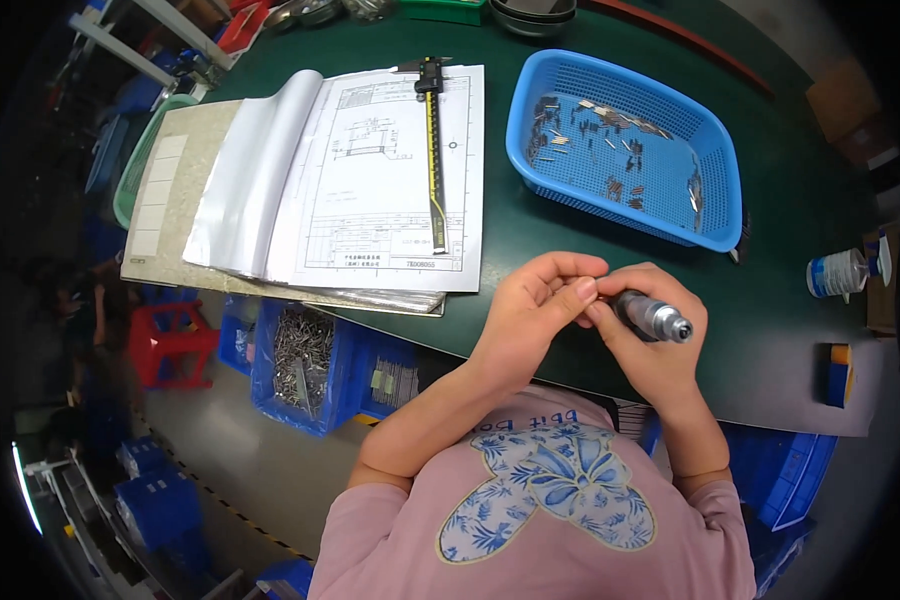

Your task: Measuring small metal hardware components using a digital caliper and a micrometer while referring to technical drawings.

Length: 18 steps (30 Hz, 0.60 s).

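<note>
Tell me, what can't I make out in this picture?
Head view: whatever may sit between the left hand and right hand; the fingers hide it.
Head view: part of the silver tool; the right hand covers it.
Head view: how many small metal pieces; too small, and overlapping.
Head view: the dark bowls; the top edge cuts them off.

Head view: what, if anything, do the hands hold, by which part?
The right hand holds a silver cylindrical tool around its body; whether the left hand holds anything cannot be told.
</note>
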Each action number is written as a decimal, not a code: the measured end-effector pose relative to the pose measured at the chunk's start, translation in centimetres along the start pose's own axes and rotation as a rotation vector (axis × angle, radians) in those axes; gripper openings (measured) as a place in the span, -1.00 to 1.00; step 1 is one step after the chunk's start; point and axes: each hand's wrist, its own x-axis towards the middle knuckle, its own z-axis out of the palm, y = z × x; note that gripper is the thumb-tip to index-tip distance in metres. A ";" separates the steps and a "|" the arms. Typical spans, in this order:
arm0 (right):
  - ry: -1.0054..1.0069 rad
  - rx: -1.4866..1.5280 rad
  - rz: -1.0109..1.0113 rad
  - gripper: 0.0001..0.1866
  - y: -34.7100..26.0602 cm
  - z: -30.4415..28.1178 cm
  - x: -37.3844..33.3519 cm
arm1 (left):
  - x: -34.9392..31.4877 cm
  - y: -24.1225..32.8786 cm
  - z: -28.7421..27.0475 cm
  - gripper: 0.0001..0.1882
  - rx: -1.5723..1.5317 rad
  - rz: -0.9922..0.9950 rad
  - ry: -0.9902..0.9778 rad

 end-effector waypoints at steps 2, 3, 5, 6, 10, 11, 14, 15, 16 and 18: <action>0.000 -0.107 -0.122 -0.81 -0.4 -0.1 -0.3 | -0.6 0.1 0.0 -0.73 0.020 0.023 -0.029; 0.004 -0.123 -0.184 -0.81 -0.4 0.0 -0.4 | -1.0 0.1 0.0 -0.73 0.027 0.033 -0.017; 0.014 -0.123 -0.204 -0.81 -0.4 0.2 -0.9 | -1.7 0.0 0.0 -0.74 0.001 0.069 -0.004; 0.032 -0.136 -0.217 -0.80 -0.3 0.3 -1.0 | -1.9 0.0 -0.1 -0.74 0.003 0.076 0.002; -0.005 -0.184 -0.297 -0.81 -0.3 0.8 -1.0 | -2.5 -0.1 -1.1 -0.79 -0.120 -0.127 0.008; -0.016 -0.219 -0.327 -0.82 -0.2 1.1 -0.9 | -2.6 -0.3 -1.7 -0.80 -0.154 -0.160 -0.004; -0.089 -0.313 -0.361 -0.82 -0.4 1.5 -1.0 | -2.9 -0.6 -2.0 -0.83 -0.189 -0.191 0.043; -0.091 -0.313 -0.356 -0.82 -0.4 1.8 -0.9 | -2.8 -0.7 -2.1 -0.84 -0.238 -0.195 0.059; -0.076 -0.328 -0.391 -0.81 -0.4 2.0 -0.8 | -2.9 -0.8 -2.2 -0.84 -0.288 -0.201 0.073; -0.058 -0.350 -0.416 -0.80 -0.4 2.3 -0.4 | -2.7 -0.6 -2.6 -0.85 -0.329 -0.157 0.071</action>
